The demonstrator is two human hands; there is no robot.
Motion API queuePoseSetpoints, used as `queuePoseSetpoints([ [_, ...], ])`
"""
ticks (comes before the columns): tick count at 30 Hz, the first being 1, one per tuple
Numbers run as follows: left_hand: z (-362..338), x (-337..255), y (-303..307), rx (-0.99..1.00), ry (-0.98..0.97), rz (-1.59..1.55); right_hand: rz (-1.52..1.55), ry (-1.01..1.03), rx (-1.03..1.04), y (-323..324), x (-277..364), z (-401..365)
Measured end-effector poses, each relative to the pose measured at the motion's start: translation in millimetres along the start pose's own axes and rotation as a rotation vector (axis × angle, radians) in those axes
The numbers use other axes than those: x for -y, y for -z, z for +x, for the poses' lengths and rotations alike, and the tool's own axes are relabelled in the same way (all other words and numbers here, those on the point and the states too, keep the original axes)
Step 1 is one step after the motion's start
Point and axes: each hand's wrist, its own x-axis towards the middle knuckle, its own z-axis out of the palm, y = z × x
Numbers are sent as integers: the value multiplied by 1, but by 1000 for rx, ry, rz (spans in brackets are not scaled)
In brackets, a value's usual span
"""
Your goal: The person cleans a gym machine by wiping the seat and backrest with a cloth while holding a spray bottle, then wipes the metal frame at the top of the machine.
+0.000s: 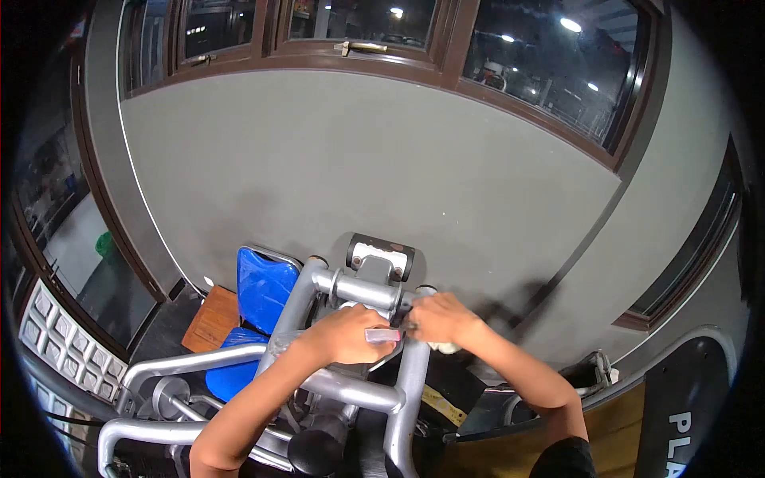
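Silver tubing (413, 368) of a machine frame fills the middle and runs down through 6 o'clock, with a short crossbar (366, 292) at its top. The left hand (355, 334), at 6 o'clock, is closed around a small pink-ended block (382, 335) in front of the crossbar. The right hand (440, 320), at 5 o'clock, is curled at the crossbar's right end, a pale item (443, 347) showing beneath it; whether it grips that item, I cannot tell.

Just above the crossbar sits a black-and-white fitting (381, 259), close to the plain grey wall (319, 151). Brown-framed windows (362, 20) stretch from 11 to 1 o'clock, lights showing in the dark glass. A brown-framed glass door (60, 199) stands at 9 o'clock, and a narrower window (689, 251) at 3.

At 8 o'clock, a blue chair (264, 288) stands beside a brown wooden board (210, 320) over dark flooring (157, 328). A dark panel (692, 390) lettered "PLA" curves at 4 o'clock.
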Motion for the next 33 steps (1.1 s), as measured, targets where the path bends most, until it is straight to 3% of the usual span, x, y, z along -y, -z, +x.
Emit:
queuePoseSetpoints([
  [2, 1, -5, 6, 126, 73, -9, 20, 51, 23, -4, 6, -15],
  [4, -3, -9, 5, 104, 73, 10, 204, 154, 76, 2, 15, -36],
  [6, -9, -8, 0, 88, 74, 27, 196, 176, 95, 1, 11, -49],
  [8, -14, -1, -10, -190, -167, -18, 245, 137, -24, -2, -3, -57],
  [11, -23, 4, -22, -314, -212, -16, 270, -20, -183, -13, -25, -56],
  [12, -24, -1, -19, -308, -212, -15, 304, -21, -237, -19, -31, -56],
  [14, -27, -16, -4, 100, 211, -48, 357, -25, -307, -33, -21, -60],
  [17, -26, -25, 1, 192, 228, -83, 495, 13, -326, -48, -4, -77],
  [20, -34, -32, -2, 138, 293, -113, 622, 130, -322, -60, 11, -94],
  [23, -36, -29, -16, 89, 293, -103, 529, 103, -319, -72, 2, -90],
  [26, -29, -24, -15, 232, 266, -83, 611, -91, -608, -80, -12, -72],
  [30, -31, -30, -19, 243, 321, -109, 799, -192, -736, -103, -6, -60],
  [32, -40, 1, -47, -31, 48, -140, 863, -233, -769, -112, 13, -69],
  [33, -40, -7, -43, -29, 48, -136, 907, -211, -783, -120, 24, -75],
])
